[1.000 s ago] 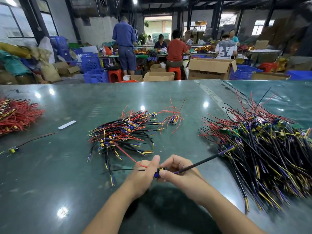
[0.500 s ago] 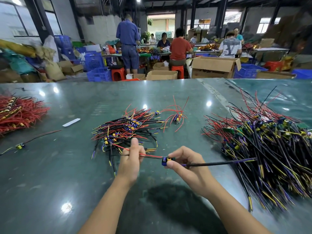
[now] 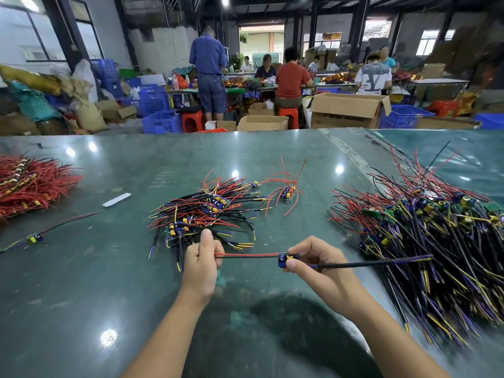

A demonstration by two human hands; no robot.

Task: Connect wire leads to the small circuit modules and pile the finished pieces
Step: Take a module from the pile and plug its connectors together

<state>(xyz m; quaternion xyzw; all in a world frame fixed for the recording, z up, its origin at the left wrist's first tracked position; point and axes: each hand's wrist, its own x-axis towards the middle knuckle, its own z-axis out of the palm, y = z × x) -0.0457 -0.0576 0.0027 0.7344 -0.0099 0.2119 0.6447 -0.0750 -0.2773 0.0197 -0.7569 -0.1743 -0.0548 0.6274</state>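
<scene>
My right hand (image 3: 317, 264) pinches a small blue circuit module (image 3: 285, 259) just above the table. From the module a red and black wire pair (image 3: 246, 255) runs left into my left hand (image 3: 201, 264), which grips its end. A black sleeved lead (image 3: 373, 262) with purple and yellow tips sticks out to the right, over the big heap. Beyond my left hand lies the middle pile of wired modules (image 3: 203, 214). A large heap of modules with black, yellow and purple leads (image 3: 436, 241) fills the right side.
The green table (image 3: 109, 268) also holds a red-wire bundle (image 3: 30, 184) at far left, a lone module with leads (image 3: 34, 238), a white strip (image 3: 116, 199) and a small module cluster with red wires (image 3: 287, 193). People work among boxes and crates behind the table.
My hands have drawn apart, pulling the red and black wires out straight to the left of the module. The black lead now points right over the heap.
</scene>
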